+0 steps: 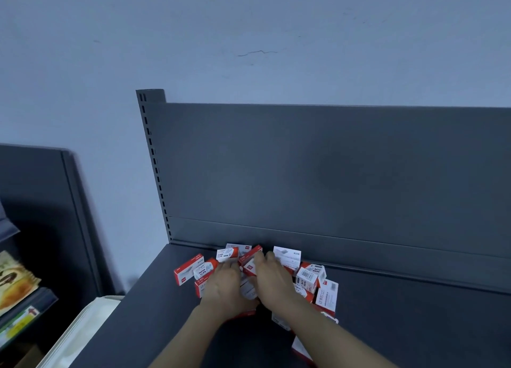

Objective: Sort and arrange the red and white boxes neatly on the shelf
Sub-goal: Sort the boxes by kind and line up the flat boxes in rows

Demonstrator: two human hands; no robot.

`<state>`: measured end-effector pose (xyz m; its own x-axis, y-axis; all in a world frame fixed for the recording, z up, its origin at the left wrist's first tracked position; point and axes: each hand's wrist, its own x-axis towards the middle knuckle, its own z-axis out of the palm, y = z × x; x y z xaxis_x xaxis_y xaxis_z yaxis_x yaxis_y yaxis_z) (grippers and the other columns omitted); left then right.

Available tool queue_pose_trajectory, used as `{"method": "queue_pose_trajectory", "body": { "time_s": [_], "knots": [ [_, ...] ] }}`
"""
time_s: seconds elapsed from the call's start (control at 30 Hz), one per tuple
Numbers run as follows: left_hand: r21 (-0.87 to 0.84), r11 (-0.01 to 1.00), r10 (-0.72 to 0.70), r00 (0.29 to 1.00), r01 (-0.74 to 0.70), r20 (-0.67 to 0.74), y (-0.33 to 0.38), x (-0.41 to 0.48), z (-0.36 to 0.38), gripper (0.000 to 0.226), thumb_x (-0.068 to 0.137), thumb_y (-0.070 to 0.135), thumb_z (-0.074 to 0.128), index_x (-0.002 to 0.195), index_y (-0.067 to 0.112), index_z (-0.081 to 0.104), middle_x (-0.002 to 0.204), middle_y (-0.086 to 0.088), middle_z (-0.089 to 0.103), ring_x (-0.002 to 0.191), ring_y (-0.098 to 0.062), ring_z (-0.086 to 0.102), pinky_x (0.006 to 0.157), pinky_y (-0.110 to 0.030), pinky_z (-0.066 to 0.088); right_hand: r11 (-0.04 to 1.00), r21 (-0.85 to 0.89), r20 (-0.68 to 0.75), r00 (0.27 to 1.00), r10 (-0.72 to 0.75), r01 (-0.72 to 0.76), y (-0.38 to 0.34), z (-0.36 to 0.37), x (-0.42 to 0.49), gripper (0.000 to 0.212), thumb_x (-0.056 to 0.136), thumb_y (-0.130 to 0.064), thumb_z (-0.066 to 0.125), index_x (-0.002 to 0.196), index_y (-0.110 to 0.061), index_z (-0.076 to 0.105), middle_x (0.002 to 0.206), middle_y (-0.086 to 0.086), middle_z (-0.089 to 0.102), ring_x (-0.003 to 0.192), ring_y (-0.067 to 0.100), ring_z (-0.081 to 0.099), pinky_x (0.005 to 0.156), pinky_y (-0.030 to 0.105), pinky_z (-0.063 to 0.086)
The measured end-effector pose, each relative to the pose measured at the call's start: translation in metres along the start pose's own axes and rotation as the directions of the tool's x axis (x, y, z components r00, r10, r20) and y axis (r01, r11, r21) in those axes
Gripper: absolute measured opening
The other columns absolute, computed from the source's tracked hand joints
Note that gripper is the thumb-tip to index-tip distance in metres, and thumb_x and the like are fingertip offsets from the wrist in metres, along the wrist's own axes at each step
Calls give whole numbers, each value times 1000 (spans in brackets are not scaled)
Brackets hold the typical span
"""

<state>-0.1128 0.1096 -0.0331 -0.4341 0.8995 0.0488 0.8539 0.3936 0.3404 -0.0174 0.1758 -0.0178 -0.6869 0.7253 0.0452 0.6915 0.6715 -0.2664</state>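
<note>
- The boxes (pixel 307 277) are heaped on the shelf (pixel 138 312), close against its back panel (pixel 331 174).
- A tilted red box (pixel 250 253), nearest the back panel, is gripped by the curled fingers of the right hand (pixel 272 280).
- The left hand (pixel 221 284) is laid on the heap; what its fingers hold cannot be told.

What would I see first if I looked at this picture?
A jumbled pile of red and white boxes sits on the dark grey shelf, close to its tall back panel. Two bare hands, the left hand and the right hand, reach into the heap side by side. The boxes lie tilted every which way, not yet in rows.
</note>
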Motion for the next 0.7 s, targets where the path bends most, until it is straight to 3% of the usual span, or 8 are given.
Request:
{"method": "queue_pose_trajectory", "body": {
  "time_s": [0.13, 0.43, 0.53, 0.7],
  "knots": [
    [-24, 997, -72, 996, 71, -49, -2, 1, -6, 65, 62, 51, 71, 114, 20, 48, 99, 6, 60, 90, -11, 56, 80, -21, 49, 997, 73, -77, 997, 18, -12, 1, -12, -7, 40, 94, -18, 51, 130, -7, 37, 124, 16, 46, 112, 31, 50, 90, 38, 44],
    [1, 996, 92, 972, -94, -217, 68, 10, -35, 45, 60, 46, 76, 81, 15, 52, 80, 1, 56, 74, -18, 51, 56, -26, 34, 993, 103, -237, 968, 88, -65, 53, -82, -42, 35, 94, -21, 53, 122, -2, 43, 124, 20, 49, 115, 35, 49, 91, 42, 43],
    [-29, 984, 163, 958, -175, -237, 116, 11, -28, 45, 56, 49, 76, 72, 20, 47, 73, 3, 54, 71, -17, 50, 57, -26, 35, 992, 84, -294, 949, 110, -89, 92, -101, -63, 36, 94, -21, 52, 124, -3, 43, 125, 17, 48, 116, 33, 49, 93, 41, 42],
    [-89, 961, 236, 942, -263, -237, 212, 3, -1, 44, 57, 52, 75, 79, 20, 55, 82, 2, 60, 79, -17, 55, 61, -26, 35, 980, 103, -333, 923, 194, -169, 179, -130, -109, 35, 92, -18, 55, 124, -5, 46, 126, 15, 48, 115, 31, 49, 91, 39, 43]
  ]
}}
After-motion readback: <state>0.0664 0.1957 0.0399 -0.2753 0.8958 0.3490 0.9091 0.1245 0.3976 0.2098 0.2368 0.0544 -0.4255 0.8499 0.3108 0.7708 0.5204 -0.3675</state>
